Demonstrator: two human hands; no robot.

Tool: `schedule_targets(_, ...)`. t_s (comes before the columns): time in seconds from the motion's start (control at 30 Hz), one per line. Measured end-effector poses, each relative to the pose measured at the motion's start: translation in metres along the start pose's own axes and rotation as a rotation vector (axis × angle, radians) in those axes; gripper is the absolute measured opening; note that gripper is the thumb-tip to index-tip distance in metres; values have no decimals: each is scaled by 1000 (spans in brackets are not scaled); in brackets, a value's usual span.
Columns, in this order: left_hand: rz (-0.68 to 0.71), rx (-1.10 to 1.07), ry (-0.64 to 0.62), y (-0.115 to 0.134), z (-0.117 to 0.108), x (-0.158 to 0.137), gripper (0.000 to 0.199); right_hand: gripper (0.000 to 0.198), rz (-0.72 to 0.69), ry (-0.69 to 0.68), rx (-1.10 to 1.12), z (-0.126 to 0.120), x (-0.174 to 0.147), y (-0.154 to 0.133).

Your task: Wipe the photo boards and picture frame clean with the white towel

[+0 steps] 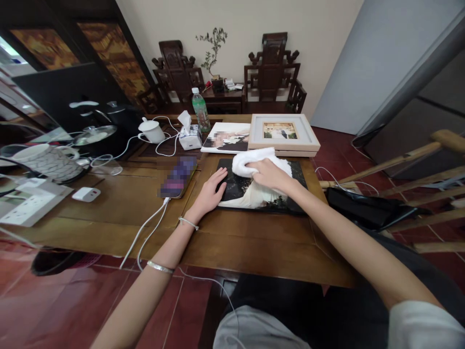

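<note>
A dark photo panel [240, 199] with a pale dress in its picture lies flat on the wooden table. My right hand [271, 174] grips a white cloth [250, 160], which rests on the panel's upper middle and hides part of the picture. At the panel's left edge, my left hand [214, 189] lies flat with its fingers stretched out, holding nothing. Just behind the panel are a light-framed picture [314, 140] and a white photo print [232, 130]. To the left of my left hand sits a phone [179, 177] with a cable plugged in.
A tissue box [191, 138], a green-labelled bottle [201, 110] and a lidded white cup [151, 131] stand at the back. Farther left are a patterned kettle [47, 162], a power strip [31, 206] and a charger [86, 194]. White cables hang over the table's front edge.
</note>
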State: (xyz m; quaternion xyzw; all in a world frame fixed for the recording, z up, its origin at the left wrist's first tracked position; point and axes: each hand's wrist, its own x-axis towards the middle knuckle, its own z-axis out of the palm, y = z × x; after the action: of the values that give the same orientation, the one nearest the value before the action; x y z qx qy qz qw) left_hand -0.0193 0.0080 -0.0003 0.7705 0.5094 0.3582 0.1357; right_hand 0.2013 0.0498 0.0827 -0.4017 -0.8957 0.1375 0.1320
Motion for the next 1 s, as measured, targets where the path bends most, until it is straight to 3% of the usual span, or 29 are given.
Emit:
schedule_targets(0.13, -2, -1, -3, 1, -1, 0, 43, 44, 26, 39, -41, -3, 33, 12)
schedule_targets(0.27, -15, -20, -12, 1, -1, 0, 44, 44, 31, 32, -49, 0, 33, 8)
schedule_targets(0.37, -25, -46, -18, 1, -1, 0, 44, 47, 5, 43, -56, 12, 9, -6)
schedule_targets(0.53, -33, -49, -22, 0, 0, 0, 48, 47, -96, -17, -17, 34, -60, -42)
schedule_targets(0.73, -9, -35, -52, -5, 1, 0, 48, 43, -178, -125, 82, 31, -110, -79)
schedule_targets(0.87, 1, -13, -64, -8, 2, 0, 49, 45, -126, -121, 96, 27, -100, -72)
schedule_targets(1.0, -7, -13, -65, -8, 3, 0, 49, 46, -79, -59, 51, 27, -65, -47)
